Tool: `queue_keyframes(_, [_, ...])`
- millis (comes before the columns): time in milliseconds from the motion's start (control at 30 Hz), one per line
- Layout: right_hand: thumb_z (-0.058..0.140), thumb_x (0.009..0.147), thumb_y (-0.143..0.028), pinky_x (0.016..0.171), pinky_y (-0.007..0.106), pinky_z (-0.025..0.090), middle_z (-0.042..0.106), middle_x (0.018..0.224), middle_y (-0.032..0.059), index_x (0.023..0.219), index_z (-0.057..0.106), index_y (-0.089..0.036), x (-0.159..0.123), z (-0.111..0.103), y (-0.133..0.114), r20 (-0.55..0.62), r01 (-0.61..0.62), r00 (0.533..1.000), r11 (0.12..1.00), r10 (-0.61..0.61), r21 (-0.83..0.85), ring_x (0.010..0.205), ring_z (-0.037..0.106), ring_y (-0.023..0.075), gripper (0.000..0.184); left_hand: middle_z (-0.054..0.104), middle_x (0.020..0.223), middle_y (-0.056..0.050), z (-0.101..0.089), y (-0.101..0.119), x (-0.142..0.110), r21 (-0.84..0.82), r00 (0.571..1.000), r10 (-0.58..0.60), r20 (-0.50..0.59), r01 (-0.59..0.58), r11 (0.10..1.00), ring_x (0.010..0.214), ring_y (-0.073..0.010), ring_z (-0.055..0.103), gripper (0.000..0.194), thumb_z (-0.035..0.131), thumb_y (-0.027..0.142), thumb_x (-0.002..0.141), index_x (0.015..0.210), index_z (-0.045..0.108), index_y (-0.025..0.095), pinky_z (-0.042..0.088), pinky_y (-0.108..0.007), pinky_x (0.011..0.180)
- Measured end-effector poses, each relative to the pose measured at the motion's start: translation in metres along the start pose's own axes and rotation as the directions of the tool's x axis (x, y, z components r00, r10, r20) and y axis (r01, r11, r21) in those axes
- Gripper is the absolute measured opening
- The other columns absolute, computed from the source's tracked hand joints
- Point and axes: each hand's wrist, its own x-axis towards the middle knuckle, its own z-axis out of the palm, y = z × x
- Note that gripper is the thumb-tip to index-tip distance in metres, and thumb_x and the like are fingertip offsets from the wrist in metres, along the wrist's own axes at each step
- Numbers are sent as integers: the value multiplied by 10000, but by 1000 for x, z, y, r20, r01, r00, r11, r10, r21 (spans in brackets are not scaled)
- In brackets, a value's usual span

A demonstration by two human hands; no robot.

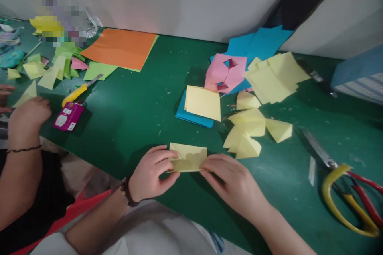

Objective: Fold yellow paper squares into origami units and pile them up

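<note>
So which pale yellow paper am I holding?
The rectangle pinched between your left hand and right hand; the square on the blue paper, loose sheets and folded pieces lie outside your grip.

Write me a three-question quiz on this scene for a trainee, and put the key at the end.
1. Multiple choice. What do the camera wearer's left hand and right hand hold between them?
A) the scissors
B) a piece of pale yellow paper
C) the pink folded paper

2. True or false. The orange sheet lies nearer the grey wall than the yellow cutter does.

3. Fill in the missing colour. In front of the hands, a yellow square lies partly over ____ paper.

Key
1: B
2: True
3: blue
</note>
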Motion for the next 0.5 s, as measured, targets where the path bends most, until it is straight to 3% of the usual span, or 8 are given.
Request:
queue_keyframes(133, [540, 915, -206, 652, 289, 544, 708, 786, 35, 858, 631, -193, 1, 11, -4, -112, -68, 992, 991, 55, -115, 740, 669, 162, 109, 656, 1059, -83, 5, -1, 7, -1, 991, -117, -71, 118, 993, 1042, -196, 632, 118, 626, 264, 873, 829, 542, 192, 538, -336, 881])
queue_keyframes(233, [513, 931, -227, 589, 252, 507, 695, 761, 26, 860, 623, -188, 4, 19, -2, -152, -144, 982, 971, 116, -190, 685, 663, 143, 136, 612, 1126, -106, 8, -3, 10, 25, 981, -158, -112, 161, 987, 1082, -199, 605, 191, 586, 260, 902, 1075, 549, 185, 533, -335, 901])
queue_keyframes(333, [468, 951, -249, 528, 232, 466, 673, 694, 5, 907, 632, -189, 7, 24, 2, -179, -196, 972, 951, 155, -240, 589, 634, 120, 180, 560, 1206, -118, 10, -4, 11, 128, 992, -96, -82, 106, 986, 1059, -203, 589, 279, 546, 234, 926, 1202, 533, 194, 527, -352, 892])
queue_keyframes(500, [497, 940, -231, 529, 208, 453, 683, 724, 1, 881, 657, -187, 11, 26, 5, -184, -189, 972, 950, 145, -249, 610, 642, 106, 176, 573, 1190, -92, 12, -5, 9, 271, 1000, 2, -22, 4, 963, 945, -218, 561, 194, 538, 197, 927, 1097, 628, 225, 508, -397, 813])
